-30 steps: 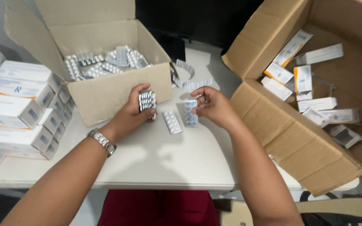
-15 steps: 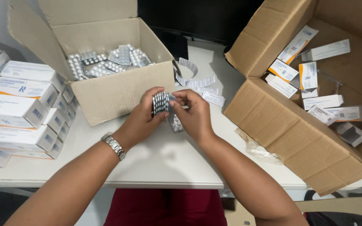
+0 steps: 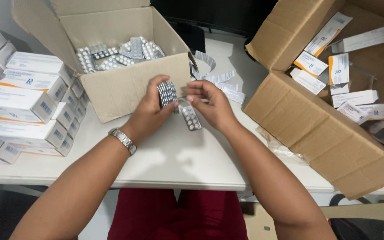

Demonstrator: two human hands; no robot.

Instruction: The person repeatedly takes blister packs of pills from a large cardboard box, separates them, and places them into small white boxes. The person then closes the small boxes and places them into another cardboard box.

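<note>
My left hand [image 3: 150,111] grips a stack of silver blister packs [image 3: 167,94] held on edge, just in front of the small cardboard box [image 3: 130,89]. My right hand [image 3: 212,104] is beside it, fingertips touching the stack's right side. A single blister strip [image 3: 191,117] lies on the white table [image 3: 170,155] under my right hand. A metal watch [image 3: 122,141] is on my left wrist.
The small box holds several loose blister packs [image 3: 116,53]. Stacked white medicine cartons [image 3: 23,102] stand at the left. A large tilted cardboard box [image 3: 321,133] at the right holds several white cartons [image 3: 338,69]. Folded paper leaflets [image 3: 218,82] lie behind my hands.
My right hand has moved left from the strips on the table to meet the stack in my left hand. Both hands have shifted slightly toward the small box.
</note>
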